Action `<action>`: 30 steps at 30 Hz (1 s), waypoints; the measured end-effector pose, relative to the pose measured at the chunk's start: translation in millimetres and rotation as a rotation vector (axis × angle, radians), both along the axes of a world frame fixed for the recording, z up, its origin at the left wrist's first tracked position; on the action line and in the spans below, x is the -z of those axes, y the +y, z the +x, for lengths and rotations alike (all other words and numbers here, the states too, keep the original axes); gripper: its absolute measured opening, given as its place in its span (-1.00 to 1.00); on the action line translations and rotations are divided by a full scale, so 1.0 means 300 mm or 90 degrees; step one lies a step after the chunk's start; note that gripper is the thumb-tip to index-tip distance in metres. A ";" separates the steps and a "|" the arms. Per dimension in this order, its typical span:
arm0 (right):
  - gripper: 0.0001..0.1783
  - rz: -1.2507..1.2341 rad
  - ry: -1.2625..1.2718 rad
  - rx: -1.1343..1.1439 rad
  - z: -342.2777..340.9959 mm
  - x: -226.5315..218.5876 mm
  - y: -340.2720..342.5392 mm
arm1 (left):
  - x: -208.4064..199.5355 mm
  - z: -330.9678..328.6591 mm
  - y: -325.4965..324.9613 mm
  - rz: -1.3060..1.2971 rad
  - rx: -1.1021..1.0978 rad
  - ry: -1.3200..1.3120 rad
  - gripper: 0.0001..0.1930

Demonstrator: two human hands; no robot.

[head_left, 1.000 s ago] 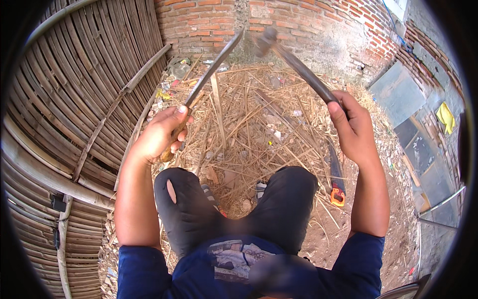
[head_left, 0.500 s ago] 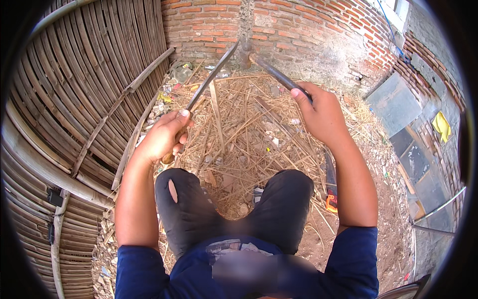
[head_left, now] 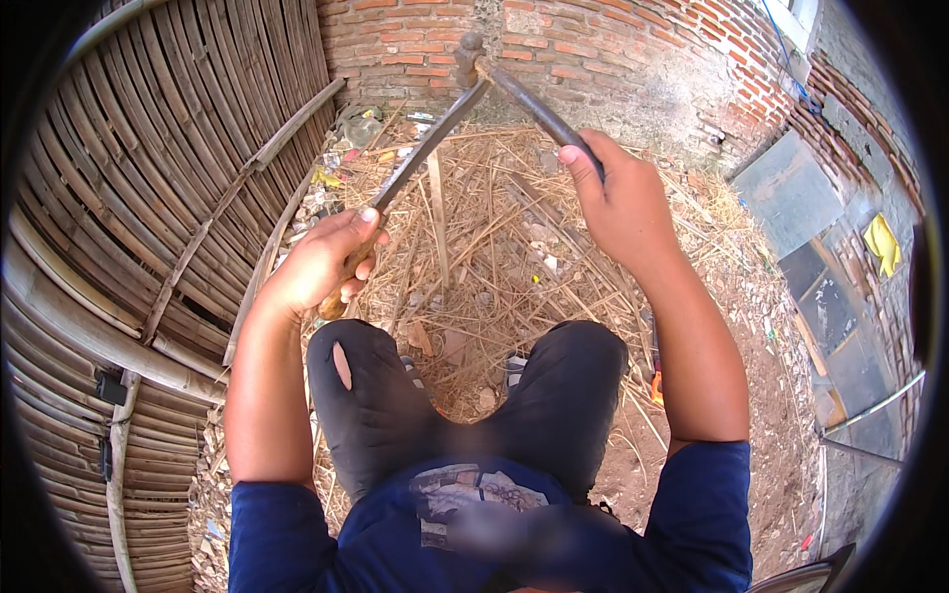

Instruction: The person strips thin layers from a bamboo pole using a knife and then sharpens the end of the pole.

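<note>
Two tools are slanting toward each other in the upper middle of the frame: a long dark blade (head_left: 432, 150) and a hammer (head_left: 546, 116). Left of centre, the left hand (head_left: 331, 259) is curling its fingers around the blade's wooden handle, its thumb lying at the base of the metal. Right of the upper centre, the right hand (head_left: 623, 203) is wrapping around the hammer's dark shaft, and the hammer's head is hanging right by the blade's tip; whether they are touching, I cannot tell. Dry straw (head_left: 494, 227) is covering the ground below, a brick wall (head_left: 623, 49) is filling the top, and a bamboo wall (head_left: 188, 138) is standing along the left
</note>
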State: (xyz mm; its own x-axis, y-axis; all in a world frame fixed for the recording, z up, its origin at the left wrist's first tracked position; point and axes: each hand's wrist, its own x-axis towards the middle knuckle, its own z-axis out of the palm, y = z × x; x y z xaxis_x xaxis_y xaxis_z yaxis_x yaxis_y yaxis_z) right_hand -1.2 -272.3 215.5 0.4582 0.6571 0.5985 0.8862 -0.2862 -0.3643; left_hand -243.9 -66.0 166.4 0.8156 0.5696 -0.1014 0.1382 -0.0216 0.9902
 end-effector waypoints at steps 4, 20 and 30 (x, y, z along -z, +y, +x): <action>-0.54 0.142 -0.006 -0.039 -0.005 -0.049 -0.037 | 0.006 0.005 -0.015 -0.015 0.014 -0.004 -0.50; -0.52 0.058 0.116 -0.008 0.040 0.069 -0.025 | 0.011 0.001 -0.039 0.034 0.009 0.036 -0.47; -0.49 0.046 0.053 0.000 0.021 0.045 -0.058 | 0.007 0.004 -0.035 -0.016 0.025 0.022 -0.48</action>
State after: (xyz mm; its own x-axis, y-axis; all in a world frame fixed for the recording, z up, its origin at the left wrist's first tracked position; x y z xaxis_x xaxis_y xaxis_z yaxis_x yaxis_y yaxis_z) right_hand 5.1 -289.8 202.1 0.5079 0.6136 0.6046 0.8523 -0.2558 -0.4563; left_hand -242.7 -76.5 164.2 0.8335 0.5335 -0.1439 0.1718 -0.0028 0.9851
